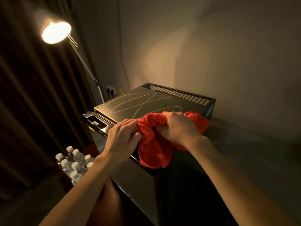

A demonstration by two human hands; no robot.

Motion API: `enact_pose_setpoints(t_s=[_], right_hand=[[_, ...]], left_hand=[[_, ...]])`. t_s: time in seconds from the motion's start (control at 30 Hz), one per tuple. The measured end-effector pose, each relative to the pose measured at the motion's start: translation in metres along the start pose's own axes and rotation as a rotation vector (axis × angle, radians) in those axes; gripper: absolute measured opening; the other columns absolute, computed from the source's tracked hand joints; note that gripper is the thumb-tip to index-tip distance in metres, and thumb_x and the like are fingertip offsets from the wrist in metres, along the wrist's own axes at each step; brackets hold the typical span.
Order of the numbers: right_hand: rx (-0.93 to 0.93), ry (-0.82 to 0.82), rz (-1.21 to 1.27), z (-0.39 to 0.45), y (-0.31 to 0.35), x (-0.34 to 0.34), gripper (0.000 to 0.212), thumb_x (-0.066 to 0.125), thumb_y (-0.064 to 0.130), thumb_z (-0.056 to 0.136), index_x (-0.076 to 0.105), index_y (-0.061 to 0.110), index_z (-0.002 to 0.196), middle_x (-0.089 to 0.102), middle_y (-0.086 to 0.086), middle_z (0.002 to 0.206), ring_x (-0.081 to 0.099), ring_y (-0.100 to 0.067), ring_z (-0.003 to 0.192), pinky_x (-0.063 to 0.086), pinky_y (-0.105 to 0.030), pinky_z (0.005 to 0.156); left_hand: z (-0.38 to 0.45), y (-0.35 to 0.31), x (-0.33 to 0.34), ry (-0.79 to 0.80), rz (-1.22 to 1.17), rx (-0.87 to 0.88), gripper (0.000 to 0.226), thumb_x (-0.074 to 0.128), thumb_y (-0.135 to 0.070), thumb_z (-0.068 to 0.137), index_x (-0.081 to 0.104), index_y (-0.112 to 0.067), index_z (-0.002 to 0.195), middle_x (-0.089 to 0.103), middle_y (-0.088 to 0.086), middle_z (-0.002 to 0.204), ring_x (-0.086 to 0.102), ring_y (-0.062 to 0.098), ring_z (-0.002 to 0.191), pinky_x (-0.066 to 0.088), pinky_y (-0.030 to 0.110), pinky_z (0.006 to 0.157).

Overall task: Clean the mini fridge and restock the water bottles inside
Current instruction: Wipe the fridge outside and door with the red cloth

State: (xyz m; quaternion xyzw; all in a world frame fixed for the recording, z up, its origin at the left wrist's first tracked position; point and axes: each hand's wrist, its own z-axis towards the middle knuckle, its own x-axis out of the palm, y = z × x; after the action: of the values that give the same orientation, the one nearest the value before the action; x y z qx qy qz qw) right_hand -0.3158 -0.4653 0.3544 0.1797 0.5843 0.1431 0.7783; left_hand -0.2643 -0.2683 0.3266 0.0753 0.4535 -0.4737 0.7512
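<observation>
**Cloth bunched over the fridge top — wiping not yet under way**

Far left: a lit floor lamp [56,32] throws warm light across the wall; curtains hang dark behind it. Low left, on the floor beside the unit, the water bottles [74,162] stand clustered, white caps up, well apart from your hands. None is restocked as far as this view shows.

Your left hand [123,137] has its fingers curled into the near edge of the red cloth [153,144], pinching a fold. The cloth hangs partly over the front edge of the mini fridge [143,103], whose dark top carries looping pale streaks. Whether the door is open, you cannot tell from here.

Your right hand [177,128] grips the cloth's upper bulk, fingers wrapped tight round it.

Judgement for the step: gather the cloth into a flat pad rather than a ball — more contact, fewer missed streaks. Work in overlapping passes from the rear vent slots [177,93] toward you, keeping loose cloth out of the slots.
</observation>
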Motion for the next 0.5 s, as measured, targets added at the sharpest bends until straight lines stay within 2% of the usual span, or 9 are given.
enact_pose_setpoints(t_s=[0.07, 0.13, 0.2, 0.3, 0.4, 0.5], right_hand=[[0.002, -0.026, -0.023, 0.000, -0.001, 0.002, 0.025, 0.058, 0.049, 0.086, 0.061, 0.026, 0.094, 0.063, -0.002, 0.104, 0.059, -0.027, 0.105, 0.042, -0.034, 0.081], [0.028, -0.032, -0.103, -0.005, 0.003, 0.005, 0.037, 0.059, 0.054, 0.083, 0.060, 0.025, 0.106, 0.051, -0.008, 0.123, 0.046, -0.032, 0.121, 0.044, -0.041, 0.089], [0.076, -0.033, -0.191, -0.018, 0.013, 0.009, 0.049, 0.060, 0.059, 0.080, 0.055, 0.031, 0.120, 0.039, -0.010, 0.130, 0.035, -0.036, 0.128, 0.045, -0.048, 0.091], [0.093, 0.001, -0.206, -0.039, 0.019, 0.017, 0.060, 0.059, 0.061, 0.081, 0.040, 0.043, 0.134, 0.036, -0.009, 0.137, 0.029, -0.042, 0.133, 0.040, -0.059, 0.097], [0.113, -0.001, -0.142, -0.045, 0.013, 0.017, 0.065, 0.057, 0.067, 0.079, 0.036, 0.046, 0.136, 0.041, -0.007, 0.136, 0.035, -0.043, 0.131, 0.044, -0.058, 0.097], [0.141, -0.022, -0.165, -0.034, 0.014, 0.013, 0.058, 0.062, 0.060, 0.077, 0.050, 0.037, 0.130, 0.055, -0.008, 0.124, 0.050, -0.037, 0.119, 0.043, -0.048, 0.098]], left_hand=[[0.005, 0.001, 0.001, 0.011, 0.020, -0.001, 0.040, 0.047, -0.034, 0.077, 0.070, -0.017, 0.106, 0.070, -0.007, 0.109, 0.062, 0.014, 0.102, 0.046, 0.027, 0.083], [0.007, 0.002, 0.002, 0.040, 0.047, 0.000, 0.041, 0.046, -0.036, 0.078, 0.071, -0.015, 0.104, 0.070, -0.005, 0.112, 0.062, 0.015, 0.106, 0.048, 0.029, 0.087], [0.006, 0.005, 0.001, 0.098, 0.069, 0.017, 0.048, 0.044, -0.039, 0.076, 0.070, -0.014, 0.109, 0.069, -0.003, 0.115, 0.061, 0.018, 0.110, 0.049, 0.036, 0.091], [0.004, 0.016, -0.002, 0.157, 0.058, 0.060, 0.055, 0.042, -0.042, 0.076, 0.066, -0.018, 0.119, 0.067, -0.003, 0.121, 0.059, 0.019, 0.114, 0.046, 0.038, 0.093], [0.005, 0.024, -0.005, 0.186, 0.037, 0.101, 0.055, 0.042, -0.043, 0.077, 0.065, -0.020, 0.121, 0.066, -0.006, 0.122, 0.058, 0.018, 0.114, 0.044, 0.040, 0.094], [0.015, 0.040, -0.009, 0.175, 0.023, 0.136, 0.057, 0.041, -0.040, 0.074, 0.065, -0.021, 0.122, 0.065, -0.005, 0.123, 0.057, 0.018, 0.117, 0.043, 0.042, 0.097]])
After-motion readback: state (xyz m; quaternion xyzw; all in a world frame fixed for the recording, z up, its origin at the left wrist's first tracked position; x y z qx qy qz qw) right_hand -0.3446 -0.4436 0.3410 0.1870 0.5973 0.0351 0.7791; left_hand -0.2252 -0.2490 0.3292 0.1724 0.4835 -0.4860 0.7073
